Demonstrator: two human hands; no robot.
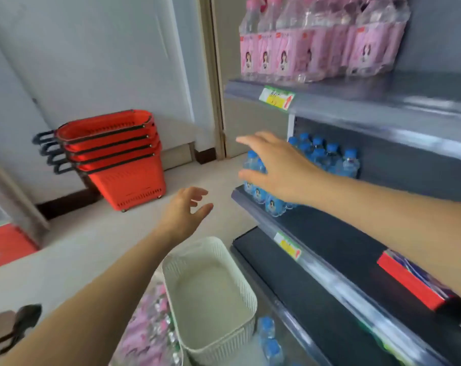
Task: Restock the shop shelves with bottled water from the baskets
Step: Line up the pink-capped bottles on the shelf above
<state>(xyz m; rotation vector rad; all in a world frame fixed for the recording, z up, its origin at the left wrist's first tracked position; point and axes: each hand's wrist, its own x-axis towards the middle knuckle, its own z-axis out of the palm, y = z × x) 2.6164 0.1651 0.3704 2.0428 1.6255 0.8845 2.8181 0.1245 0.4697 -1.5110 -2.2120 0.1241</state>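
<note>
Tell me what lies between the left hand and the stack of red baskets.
Nothing stands there: in the head view, only bare pale floor shows between the left hand and the red baskets.

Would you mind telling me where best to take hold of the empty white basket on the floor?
Hook your fingers over the rim of the white basket from above, on a long side: it stands upright, open-topped and empty, with no handle showing.
</note>
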